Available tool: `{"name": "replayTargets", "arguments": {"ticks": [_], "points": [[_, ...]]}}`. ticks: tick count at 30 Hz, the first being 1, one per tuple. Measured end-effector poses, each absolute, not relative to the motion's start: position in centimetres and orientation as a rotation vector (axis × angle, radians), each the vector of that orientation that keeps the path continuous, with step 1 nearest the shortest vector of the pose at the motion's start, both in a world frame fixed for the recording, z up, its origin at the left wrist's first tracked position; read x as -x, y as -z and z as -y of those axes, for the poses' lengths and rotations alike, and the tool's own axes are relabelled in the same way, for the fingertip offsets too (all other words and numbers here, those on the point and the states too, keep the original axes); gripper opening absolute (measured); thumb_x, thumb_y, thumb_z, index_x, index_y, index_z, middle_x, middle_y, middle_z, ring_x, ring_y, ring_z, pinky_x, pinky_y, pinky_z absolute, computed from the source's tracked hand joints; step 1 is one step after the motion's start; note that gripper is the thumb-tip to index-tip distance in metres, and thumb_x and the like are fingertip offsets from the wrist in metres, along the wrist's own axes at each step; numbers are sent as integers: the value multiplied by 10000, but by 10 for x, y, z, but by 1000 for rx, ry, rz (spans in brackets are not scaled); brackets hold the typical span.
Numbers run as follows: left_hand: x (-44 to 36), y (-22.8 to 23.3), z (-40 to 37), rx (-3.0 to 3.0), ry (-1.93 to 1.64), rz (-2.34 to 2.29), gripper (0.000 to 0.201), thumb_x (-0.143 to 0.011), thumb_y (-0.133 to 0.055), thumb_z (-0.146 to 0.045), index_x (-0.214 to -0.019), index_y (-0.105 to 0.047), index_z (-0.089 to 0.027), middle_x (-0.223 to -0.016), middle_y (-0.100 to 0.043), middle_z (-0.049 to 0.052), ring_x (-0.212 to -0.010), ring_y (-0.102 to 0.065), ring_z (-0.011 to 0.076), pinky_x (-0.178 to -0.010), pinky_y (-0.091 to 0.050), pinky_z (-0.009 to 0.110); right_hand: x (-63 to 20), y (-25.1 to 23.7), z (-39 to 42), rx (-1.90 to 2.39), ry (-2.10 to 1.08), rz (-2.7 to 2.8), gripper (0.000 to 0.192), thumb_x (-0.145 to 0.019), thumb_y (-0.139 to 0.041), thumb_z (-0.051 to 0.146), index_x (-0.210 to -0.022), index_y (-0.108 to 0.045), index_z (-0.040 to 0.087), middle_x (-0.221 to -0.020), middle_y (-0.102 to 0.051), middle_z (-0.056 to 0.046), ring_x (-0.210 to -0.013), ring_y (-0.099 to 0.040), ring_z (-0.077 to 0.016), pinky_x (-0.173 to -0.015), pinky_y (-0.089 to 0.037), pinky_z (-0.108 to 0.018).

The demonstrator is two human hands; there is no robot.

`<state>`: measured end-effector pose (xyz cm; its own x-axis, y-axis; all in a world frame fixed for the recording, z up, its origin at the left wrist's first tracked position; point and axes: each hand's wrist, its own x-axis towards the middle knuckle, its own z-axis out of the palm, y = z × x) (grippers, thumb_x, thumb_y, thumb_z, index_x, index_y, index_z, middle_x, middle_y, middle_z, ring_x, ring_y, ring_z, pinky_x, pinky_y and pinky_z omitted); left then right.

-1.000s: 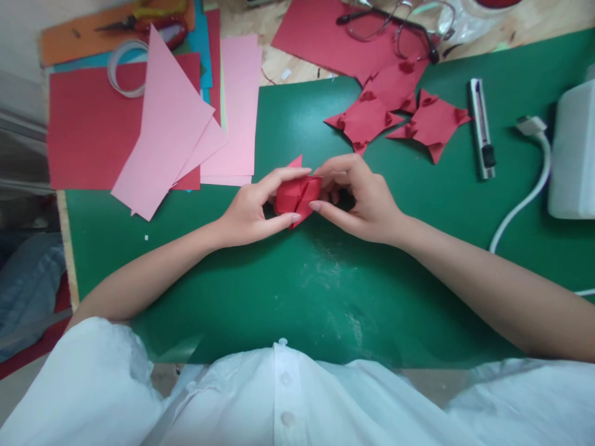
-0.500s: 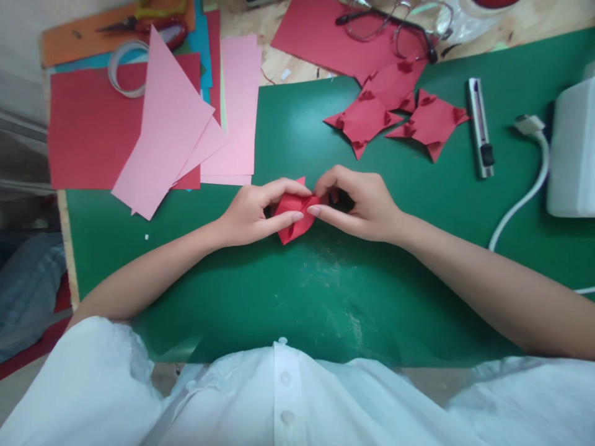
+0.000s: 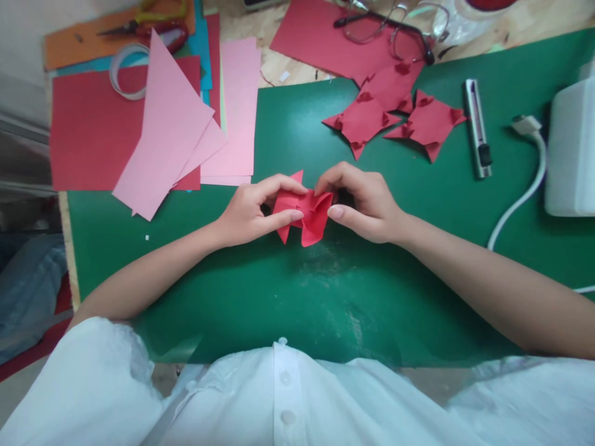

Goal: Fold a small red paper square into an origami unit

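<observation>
A small folded red paper piece [image 3: 307,214] is held just above the green cutting mat [image 3: 288,291], near its middle. My left hand [image 3: 253,210] pinches its left side between thumb and forefinger. My right hand [image 3: 365,201] grips its right side, fingers curled over the top and thumb underneath. The paper is spread wider between the hands, with flaps showing at top and bottom.
Three folded red star-like pieces [image 3: 395,111] lie on the mat's far side. A utility knife [image 3: 476,127] lies to their right, beside a white device [image 3: 569,148] with a cable [image 3: 520,198]. Pink and red sheets [image 3: 171,124], a tape roll [image 3: 123,74], scissors [image 3: 149,25] and glasses [image 3: 395,28] sit at the back.
The red paper piece has been pulled open wider between both hands; my right thumb has shifted right along it. The hands stay in the same spot on the mat.
</observation>
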<state>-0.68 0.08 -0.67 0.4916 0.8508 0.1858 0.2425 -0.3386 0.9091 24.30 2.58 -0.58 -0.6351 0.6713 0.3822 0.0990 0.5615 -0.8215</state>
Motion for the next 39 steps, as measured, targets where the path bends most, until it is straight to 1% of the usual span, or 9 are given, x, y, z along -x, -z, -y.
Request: {"name": "replayTargets", "arguments": {"ticks": [4,7,11,13,17,22,30,33,39], "points": [[8,8,0,-1872,-850,-941,376,-949,-783,-488,-1215,-726,-229,-1067,-804,23,-712,-720,84,-624,-576,182,-243,7,-25,661,-997,2102,297,-1050,-632,483,-1021,-604,188,-905,-659,3,-726,-576,-76,-679,-468,-220],[8,10,0,-1881,-847,-970,383,-947,-780,-485,-1219,-716,-223,-1110,-800,39,-750,-731,95,-642,-585,191,-244,8,-26,611,-993,2119,268,-1047,-624,458,-1054,-611,190,-946,-669,-6,-753,-581,-87,-702,-479,-231],[7,12,1,-1855,-881,-971,374,-950,-773,-482,-1210,-716,-220,-1134,-798,47,-818,-753,112,-698,-611,204,-244,7,-27,573,-1023,2122,285,-1046,-615,475,-1080,-618,192,-977,-682,-19,-775,-593,-98,-721,-490,-240],[7,13,1,-1849,-904,-959,363,-944,-779,-463,-1211,-718,-224,-1118,-796,45,-817,-750,114,-691,-605,205,-243,6,-27,615,-1038,2117,297,-1035,-638,489,-1062,-620,194,-974,-689,-21,-748,-587,-94,-709,-490,-241],[7,13,2,-1853,-895,-977,367,-936,-779,-466,-1206,-722,-224,-1077,-790,46,-779,-732,115,-656,-588,211,-242,5,-27,719,-1094,2076,339,-1021,-654,534,-1017,-613,198,-897,-672,-8,-692,-558,-89,-670,-479,-242],[7,12,2,-1844,-879,-996,366,-953,-750,-501,-1183,-718,-219,-1053,-778,49,-770,-712,115,-650,-570,218,-243,7,-28,676,-1164,2026,358,-1009,-672,547,-1013,-612,193,-915,-663,-12,-717,-566,-89,-677,-472,-244],[6,8,1,-1841,-923,-964,291,-1011,-679,-508,-1091,-709,-230,-914,-740,8,-654,-624,79,-577,-495,204,-242,6,-28,650,-1134,2060,362,-1010,-689,541,-1004,-612,187,-928,-677,-10,-726,-578,-75,-676,-477,-223],[6,8,0,-1840,-906,-991,319,-1024,-651,-543,-1082,-702,-233,-905,-738,9,-634,-609,80,-562,-476,213,-242,7,-28,643,-1112,2083,377,-987,-725,546,-1004,-624,184,-942,-696,-16,-739,-589,-74,-669,-477,-216],[7,8,0,-1850,-921,-974,271,-1026,-662,-501,-1076,-705,-238,-924,-752,7,-658,-621,80,-561,-458,211,-242,8,-28,620,-1110,2110,343,-958,-767,508,-1017,-652,190,-955,-723,-26,-749,-605,-89,-674,-485,-232]]}}
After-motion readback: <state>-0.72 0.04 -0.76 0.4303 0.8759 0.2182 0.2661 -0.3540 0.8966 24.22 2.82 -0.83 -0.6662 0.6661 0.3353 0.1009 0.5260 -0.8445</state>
